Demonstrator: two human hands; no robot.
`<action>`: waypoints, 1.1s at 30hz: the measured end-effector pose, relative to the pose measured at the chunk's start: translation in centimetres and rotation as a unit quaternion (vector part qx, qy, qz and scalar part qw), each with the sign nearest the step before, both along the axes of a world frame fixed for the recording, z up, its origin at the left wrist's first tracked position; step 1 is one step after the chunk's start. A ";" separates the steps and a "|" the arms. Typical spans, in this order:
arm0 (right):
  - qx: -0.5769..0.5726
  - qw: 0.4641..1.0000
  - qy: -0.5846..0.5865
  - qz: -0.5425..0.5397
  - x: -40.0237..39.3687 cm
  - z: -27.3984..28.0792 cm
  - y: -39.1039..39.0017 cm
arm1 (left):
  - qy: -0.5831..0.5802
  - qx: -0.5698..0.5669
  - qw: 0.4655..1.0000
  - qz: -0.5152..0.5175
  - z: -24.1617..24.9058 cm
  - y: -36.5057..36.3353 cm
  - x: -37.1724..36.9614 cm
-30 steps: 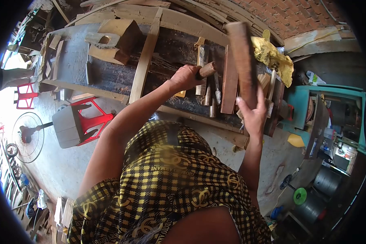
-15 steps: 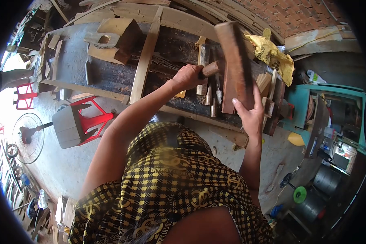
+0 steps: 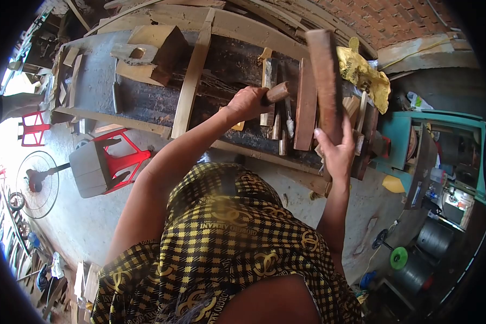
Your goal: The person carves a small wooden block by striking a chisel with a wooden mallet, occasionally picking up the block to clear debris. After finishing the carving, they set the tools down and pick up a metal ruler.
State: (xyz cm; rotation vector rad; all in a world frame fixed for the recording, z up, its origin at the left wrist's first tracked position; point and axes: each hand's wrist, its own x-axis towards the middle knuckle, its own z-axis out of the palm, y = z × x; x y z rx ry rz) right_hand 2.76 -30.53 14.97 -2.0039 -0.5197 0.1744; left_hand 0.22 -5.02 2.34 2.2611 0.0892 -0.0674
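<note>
My left hand [image 3: 247, 102] is closed round a short tool with a round brown wooden end [image 3: 278, 93], over the dark workbench [image 3: 227, 59]. My right hand [image 3: 337, 148] grips the lower end of a long reddish-brown wooden block [image 3: 325, 75], thumb on its left side. Just left of this block lies a flat reddish board [image 3: 306, 108] on the bench. Between the board and my left hand are metal-ended tools [image 3: 276, 127] side by side. What lies under my left hand is partly hidden.
A pale wooden bar [image 3: 194, 75] crosses the bench. Further left sits a notched wood block [image 3: 151, 54]. A yellow bag [image 3: 364, 78] lies at the back right. A red stool [image 3: 125, 156] and a fan [image 3: 38, 183] stand on the floor at left.
My right hand has moved right with the wooden block, which now stands clear of the flat reddish board. My left hand has hardly moved.
</note>
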 end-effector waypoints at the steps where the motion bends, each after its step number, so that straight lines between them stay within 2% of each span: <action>1: -0.009 1.000 0.005 -0.021 0.1 0.6 -0.2 | 0.004 -0.003 1.000 -0.001 0.0 -0.1 0.0; 5: -0.017 1.000 0.001 -0.004 -0.2 -0.1 0.5 | -0.004 0.001 1.000 -0.003 0.1 -0.3 -0.1; 6: -0.093 0.995 0.036 -0.007 -0.8 0.3 0.9 | -0.002 0.014 1.000 -0.006 0.2 -0.4 -0.1; 7: -0.092 0.995 0.034 -0.006 -0.5 -0.1 0.9 | 0.000 0.027 1.000 -0.009 0.3 -0.4 -0.1; 9: -0.065 0.994 -0.035 0.077 0.0 -1.0 1.2 | 0.005 0.022 1.000 -0.008 0.4 -0.3 -0.1; 11: -0.046 0.998 0.034 0.034 0.0 0.6 1.3 | 0.014 0.017 1.000 -0.008 0.2 -0.1 -0.4; 13: 0.008 0.999 -0.016 0.037 0.8 1.3 1.1 | 0.014 0.003 1.000 0.002 0.1 -0.1 -0.3; 16: -0.011 1.000 -0.025 0.005 1.2 2.9 0.9 | 0.024 0.006 1.000 0.008 0.2 -0.2 -0.2; 19: -0.001 1.000 -0.007 0.011 0.8 0.4 1.2 | 0.031 0.002 1.000 0.004 0.4 -0.3 -0.3; 20: -0.041 0.999 0.016 0.007 0.0 -0.1 1.4 | 0.028 0.002 1.000 0.004 0.5 -0.3 -0.3; 21: -0.082 0.993 -0.066 0.055 0.1 -2.3 0.8 | 0.025 0.011 1.000 0.000 0.6 -0.3 -0.4; 23: -0.045 0.995 0.001 0.088 0.6 -2.7 0.4 | 0.020 0.019 1.000 -0.005 0.5 -0.2 -0.3; 25: -0.016 0.997 0.020 0.071 0.7 -1.5 0.2 | 0.004 0.031 0.999 -0.007 0.2 0.0 -0.7; 26: -0.011 0.996 0.080 0.032 1.0 -1.6 -0.2 | 0.009 0.028 1.000 -0.011 0.0 0.2 -0.6; 28: -0.069 0.984 0.158 -0.055 2.1 -2.2 -0.8 | -0.005 0.032 0.999 -0.008 -0.4 0.3 -0.6; 29: -0.097 0.967 0.215 -0.101 2.7 -2.7 -1.0 | -0.018 0.035 0.999 -0.002 -0.7 0.3 -0.6; 30: -0.096 0.966 0.214 -0.104 3.7 -5.3 -1.8 | -0.023 0.028 0.999 -0.001 -0.6 0.3 -0.7; 32: -0.211 0.961 0.078 -0.159 5.6 -13.0 -3.9 | -0.017 0.029 0.999 -0.007 -0.3 0.2 -0.7; 33: -0.158 0.967 0.137 -0.143 5.6 -14.5 -4.0 | -0.009 0.030 0.999 -0.010 -0.1 0.2 -0.8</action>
